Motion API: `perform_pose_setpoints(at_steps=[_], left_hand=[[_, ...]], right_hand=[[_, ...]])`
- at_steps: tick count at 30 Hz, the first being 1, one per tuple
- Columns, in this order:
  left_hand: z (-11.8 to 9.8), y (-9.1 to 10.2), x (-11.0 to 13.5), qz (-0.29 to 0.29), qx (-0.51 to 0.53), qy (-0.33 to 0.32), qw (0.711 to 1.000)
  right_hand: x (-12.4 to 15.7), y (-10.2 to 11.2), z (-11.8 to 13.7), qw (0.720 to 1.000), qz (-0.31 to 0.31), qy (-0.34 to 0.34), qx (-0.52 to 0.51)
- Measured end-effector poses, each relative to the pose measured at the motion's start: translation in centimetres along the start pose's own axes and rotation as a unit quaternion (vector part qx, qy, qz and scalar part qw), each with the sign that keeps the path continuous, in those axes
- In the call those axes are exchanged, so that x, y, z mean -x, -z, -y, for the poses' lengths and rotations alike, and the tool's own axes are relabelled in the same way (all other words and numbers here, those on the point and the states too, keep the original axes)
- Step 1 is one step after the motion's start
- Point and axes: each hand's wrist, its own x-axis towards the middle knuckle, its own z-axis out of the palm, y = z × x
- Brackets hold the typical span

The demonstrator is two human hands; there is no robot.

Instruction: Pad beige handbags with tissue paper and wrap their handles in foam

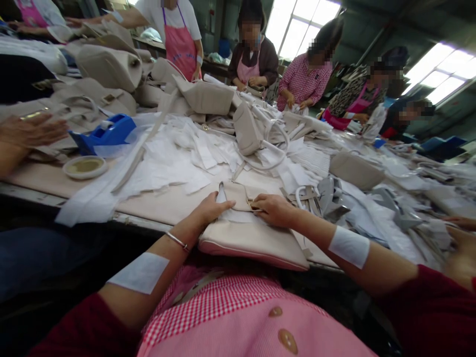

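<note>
A beige handbag [256, 240] lies flat at the table's near edge in front of me. My left hand [210, 208] rests on its upper left part, fingers pressing a white paper piece [234, 214] against the bag. My right hand [273, 208] sits on the bag's top flap, fingers curled and pinching at a small gold clasp [255, 204]. A thin bracelet circles my left wrist, and white patches are stuck on both forearms.
White paper pieces [193, 153] and beige bags [208, 96] cover the long table. A blue tape dispenser [106, 134] and a small dish [85, 167] stand at left beside another person's hand [31, 131]. Several people in aprons work along the far side.
</note>
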Motion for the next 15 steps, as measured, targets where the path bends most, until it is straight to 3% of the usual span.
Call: perform_pose_setpoints(at_steps=[3,8,15], left_hand=[[-0.3,0.1,0.7,0.025,0.005,0.003,1.0],[-0.8,0.5,1.4,0.055,0.0,0.01,0.998],[-0.5,0.6,1.2,0.038,-0.031,0.009,0.999]], right_hand=[[-0.2,-0.4,-1.0,0.997,-0.023,0.01,-0.073],[-0.3,-0.2,-1.8,0.986,-0.036,-0.034,-0.158],[-0.4,-0.1,-2.5,0.977,-0.037,-0.064,-0.202]])
